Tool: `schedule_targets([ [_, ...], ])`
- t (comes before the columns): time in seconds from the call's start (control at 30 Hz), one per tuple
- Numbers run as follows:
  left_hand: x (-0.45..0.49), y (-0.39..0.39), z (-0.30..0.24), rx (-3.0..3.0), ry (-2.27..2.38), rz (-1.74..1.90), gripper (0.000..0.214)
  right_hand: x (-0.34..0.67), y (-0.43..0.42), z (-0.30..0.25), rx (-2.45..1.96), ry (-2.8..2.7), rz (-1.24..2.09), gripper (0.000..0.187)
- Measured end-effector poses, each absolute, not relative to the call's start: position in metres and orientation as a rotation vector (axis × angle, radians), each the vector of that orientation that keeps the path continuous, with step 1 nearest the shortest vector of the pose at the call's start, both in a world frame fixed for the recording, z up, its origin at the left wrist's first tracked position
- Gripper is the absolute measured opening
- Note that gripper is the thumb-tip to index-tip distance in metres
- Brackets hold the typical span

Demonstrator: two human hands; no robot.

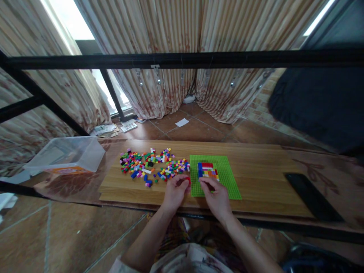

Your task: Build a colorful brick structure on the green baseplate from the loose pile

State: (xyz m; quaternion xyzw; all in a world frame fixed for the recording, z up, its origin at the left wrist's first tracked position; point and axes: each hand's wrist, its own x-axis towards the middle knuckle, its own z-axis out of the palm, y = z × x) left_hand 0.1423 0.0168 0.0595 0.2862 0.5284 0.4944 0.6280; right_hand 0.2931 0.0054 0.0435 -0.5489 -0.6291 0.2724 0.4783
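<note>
A green baseplate (227, 178) lies on a wooden board (264, 178). A small block of red, blue, yellow and orange bricks (208, 170) is built on it. My left hand (175, 192) is closed just left of the plate's near corner, pinching a small red brick (188, 179). My right hand (216, 196) rests on the plate's near edge, fingers pinched together below the built block; what they hold is hidden. A pile of several loose coloured bricks (152, 165) is spread on the board to the left.
A clear plastic tub (68, 154) stands at the left end of the table. A black phone-like slab (313, 196) lies at the right. A black metal frame bar (182, 60) crosses above. Curtains and tiled floor lie beyond.
</note>
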Motion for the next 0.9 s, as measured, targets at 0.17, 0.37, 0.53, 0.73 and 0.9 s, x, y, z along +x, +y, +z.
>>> schedule_targets([
  [0.17,0.169,0.04,0.06,0.721,1.228,1.132,0.018,0.32,-0.001,0.041,-1.344,-1.437,0.725,0.019],
  [0.37,0.178,0.054,0.058,0.79,1.305,1.085,0.021,0.333,-0.004,0.04,-1.343,-1.399,0.764,0.022],
  [0.53,0.18,0.065,0.052,0.891,1.419,1.069,0.018,0.339,-0.004,0.043,-1.36,-1.387,0.795,0.023],
  [0.73,0.182,0.073,0.048,1.021,1.487,0.997,0.009,0.349,-0.002,0.038,-1.392,-1.332,0.857,0.026],
  [0.9,0.182,0.075,0.044,1.106,1.549,0.971,0.006,0.355,-0.001,0.037,-1.406,-1.32,0.87,0.028],
])
